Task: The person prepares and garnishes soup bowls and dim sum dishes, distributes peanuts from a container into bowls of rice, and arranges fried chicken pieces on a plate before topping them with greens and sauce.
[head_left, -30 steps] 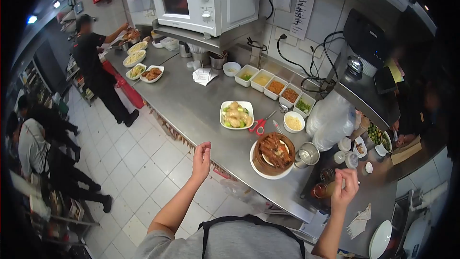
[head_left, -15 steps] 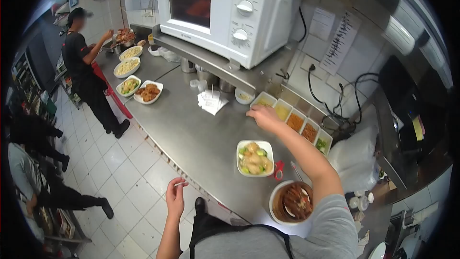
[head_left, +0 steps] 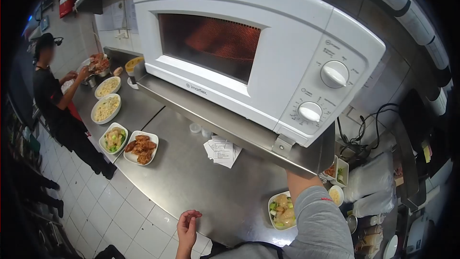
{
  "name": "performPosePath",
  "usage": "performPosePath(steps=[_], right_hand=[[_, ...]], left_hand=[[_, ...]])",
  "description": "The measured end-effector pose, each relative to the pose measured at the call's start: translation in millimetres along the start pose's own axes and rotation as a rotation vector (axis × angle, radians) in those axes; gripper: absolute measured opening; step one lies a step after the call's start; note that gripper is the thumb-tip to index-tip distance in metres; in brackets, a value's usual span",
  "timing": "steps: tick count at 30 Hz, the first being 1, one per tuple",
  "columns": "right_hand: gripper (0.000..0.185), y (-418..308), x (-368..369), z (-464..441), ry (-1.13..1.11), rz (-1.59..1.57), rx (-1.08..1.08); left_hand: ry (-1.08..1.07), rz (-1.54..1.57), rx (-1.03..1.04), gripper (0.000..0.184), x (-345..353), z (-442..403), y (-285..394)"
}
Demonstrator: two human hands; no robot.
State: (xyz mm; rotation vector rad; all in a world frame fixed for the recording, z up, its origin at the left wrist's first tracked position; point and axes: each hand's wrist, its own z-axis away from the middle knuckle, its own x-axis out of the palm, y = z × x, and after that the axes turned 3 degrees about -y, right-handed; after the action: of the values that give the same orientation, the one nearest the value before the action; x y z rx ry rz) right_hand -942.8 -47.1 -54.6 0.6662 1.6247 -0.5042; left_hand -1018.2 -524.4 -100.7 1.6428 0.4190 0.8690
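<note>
My left hand hovers beside the near edge of the steel counter, fingers loosely bent and apart from the thumb, with nothing visible in it. My right forearm reaches under the metal shelf that carries a white microwave; the shelf hides my right hand. A square white bowl of green vegetables and pale sauced pieces stands just left of my right arm. Partly hidden behind that arm, white containers hold green and orange-brown ingredients.
Receipts lie mid-counter. Farther left stand a bowl of browned fried pieces, a vegetable bowl and two oval pale-food bowls. A person in black handles food at the far end. Plastic bags lie right.
The view has moved closer to the microwave. My right hand, earlier over the ingredient containers, is now hidden under the shelf. My left hand's fingers have loosened. The bucket of brown food has left view.
</note>
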Motion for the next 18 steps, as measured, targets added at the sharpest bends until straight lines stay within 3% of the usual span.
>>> performPosePath(steps=[4,10,12,14,16,17,18], right_hand=[[0.017,8,-13,7,0.049,-0.01,-0.078],[0.016,2,-77,53,0.119,-0.097,-0.361],[0.015,-1,-111,90,0.119,-0.166,-0.461],[0.015,2,-141,139,0.111,-0.268,-0.506],[0.016,15,-158,202,0.058,-0.448,-0.416],[0.017,35,-143,223,0.02,-0.411,-0.496],[0.018,43,-179,266,0.07,-0.472,-0.456]], left_hand=[[-0.075,-0.039,-0.029,0.018,8,-27,-4],[-0.276,-0.12,-0.047,0.019,54,-47,3],[-0.331,-0.079,-0.017,0.018,66,-51,-9],[-0.466,-0.233,-0.027,0.027,79,-53,-1],[-0.5,-0.213,0.023,0.024,99,-53,-6],[-0.51,-0.149,0.035,0.023,107,-54,-15],[-0.491,-0.113,0.08,0.023,120,-57,-22]])
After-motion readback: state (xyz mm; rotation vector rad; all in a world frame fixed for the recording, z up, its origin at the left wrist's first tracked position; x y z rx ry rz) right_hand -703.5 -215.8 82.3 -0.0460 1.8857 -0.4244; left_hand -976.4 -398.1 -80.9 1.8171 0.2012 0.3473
